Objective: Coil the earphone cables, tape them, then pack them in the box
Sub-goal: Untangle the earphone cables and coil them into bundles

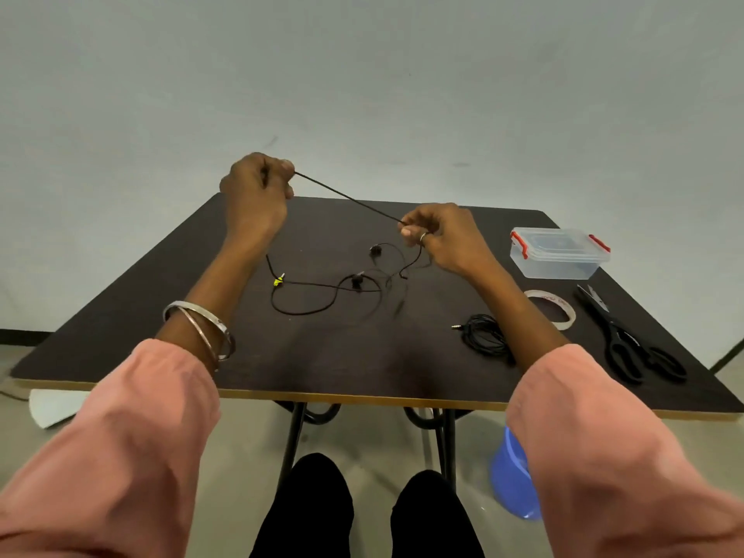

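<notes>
Above the worktop (120,348), the two hands stretch one part of an earphone cable (350,199) straight between them. Left hand (255,187) is raised near the far left corner, fingers curled closed around the cable. Right hand (441,235) is lower, near the middle, and pinches the cable with its fingertips. From there the cable hangs down and lies in loose loops on the middle of the worktop. A coiled cable (485,334) lies near the front edge. Toward the right edge stand a closed box (557,253), a tape roll (557,308) and scissors (628,340).
</notes>
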